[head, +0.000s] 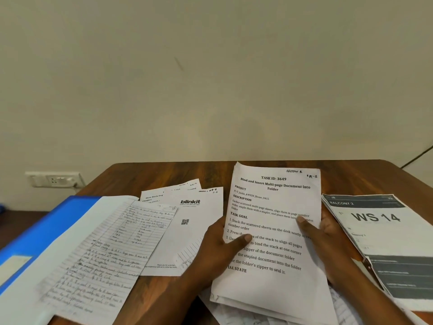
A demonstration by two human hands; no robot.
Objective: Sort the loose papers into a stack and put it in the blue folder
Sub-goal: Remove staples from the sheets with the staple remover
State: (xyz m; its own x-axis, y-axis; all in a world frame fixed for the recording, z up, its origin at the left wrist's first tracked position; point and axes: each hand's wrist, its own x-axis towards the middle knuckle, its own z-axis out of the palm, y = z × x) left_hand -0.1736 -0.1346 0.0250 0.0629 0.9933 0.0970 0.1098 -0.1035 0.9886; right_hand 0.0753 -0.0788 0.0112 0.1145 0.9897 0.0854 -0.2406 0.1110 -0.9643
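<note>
A stack of white sheets [271, 207], topped by a printed page headed "TASK ID: 3649", is held upright-tilted over the table. My left hand [218, 252] grips its left edge with the thumb on the front. My right hand [328, 242] grips its right edge, thumb also on the page. The blue folder [49, 228] lies open at the left, with a white sheet on its inner side. A handwritten lined page [112, 254] rests over the folder's right part. A "blinkit" sheet [192, 228] and other printed sheets [168, 191] lie beside it.
The wooden table [164, 174] ends at a plain wall. A grey-and-white "WS 14" printout [384, 240] lies at the right edge. More loose pages [234, 313] sit under the held stack. A wall socket [55, 179] is at the left.
</note>
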